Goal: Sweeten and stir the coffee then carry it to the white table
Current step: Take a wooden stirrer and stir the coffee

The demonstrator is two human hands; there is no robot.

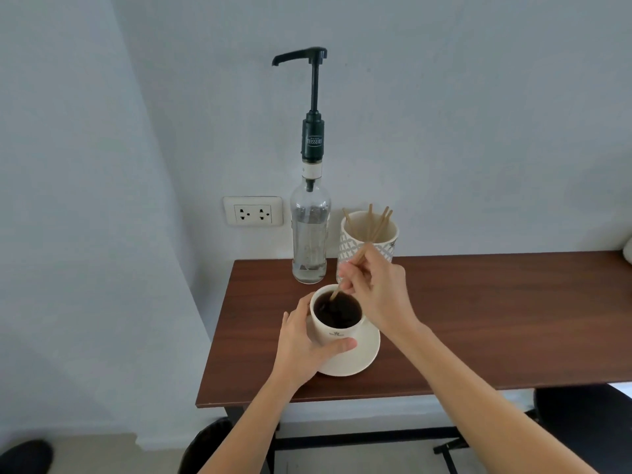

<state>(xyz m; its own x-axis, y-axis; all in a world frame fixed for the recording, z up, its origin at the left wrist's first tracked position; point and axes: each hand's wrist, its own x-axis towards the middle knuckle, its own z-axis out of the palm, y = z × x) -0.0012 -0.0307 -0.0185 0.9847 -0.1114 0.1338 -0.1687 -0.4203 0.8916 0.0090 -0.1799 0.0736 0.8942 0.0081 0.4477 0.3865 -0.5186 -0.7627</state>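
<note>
A white cup full of black coffee stands on a white saucer near the left end of a dark wooden table. My left hand wraps around the cup's left side, thumb across its front. My right hand pinches a thin wooden stir stick above the cup, and the stick's lower tip dips into the coffee. Behind the cup stands a clear syrup bottle with a tall black pump.
A patterned white holder with several more wooden sticks stands right of the bottle, against the wall. A double wall socket sits left of the bottle. Dark stools show below the table at the bottom left and the right edge.
</note>
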